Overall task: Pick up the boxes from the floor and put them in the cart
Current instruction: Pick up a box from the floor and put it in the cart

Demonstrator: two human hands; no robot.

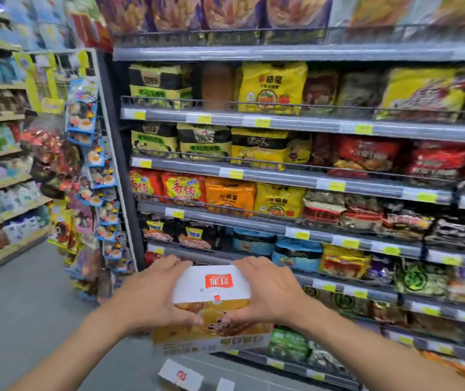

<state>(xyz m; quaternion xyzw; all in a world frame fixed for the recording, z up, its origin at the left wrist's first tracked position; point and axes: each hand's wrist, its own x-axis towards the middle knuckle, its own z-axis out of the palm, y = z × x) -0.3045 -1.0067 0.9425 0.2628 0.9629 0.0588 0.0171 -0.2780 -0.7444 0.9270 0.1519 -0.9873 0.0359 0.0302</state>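
Looking down from the head camera, the view shows a shop aisle with two bare forearms reaching forward. A box (211, 283) is held in the air at about waist height, in front of the lower shelves. It has a white top with a red logo, and its near side is yellow with a food picture. A wider yellow panel just under it may be the same box or a second one; the blur makes it hard to tell.

The box's long side runs left to right. The left hand (152, 294) wraps its left end and the right hand (270, 292) wraps its right end, with fingers curled over the far edge and thumbs on the near side. Both hands are equally close to it.

Below the held box, on the grey floor (28, 320) between the arms, lies a white box (180, 375) with red print, a little toward the left hand. A second white corner (225, 385) shows at the bottom edge beside it.

The cart is not in view, so which way the box must travel cannot be told.

The shelves (282, 122) ahead and to the right are packed with noodle packets in yellow, red, orange and blue. A hanging rack (96, 193) of small snack packs stands to the left.
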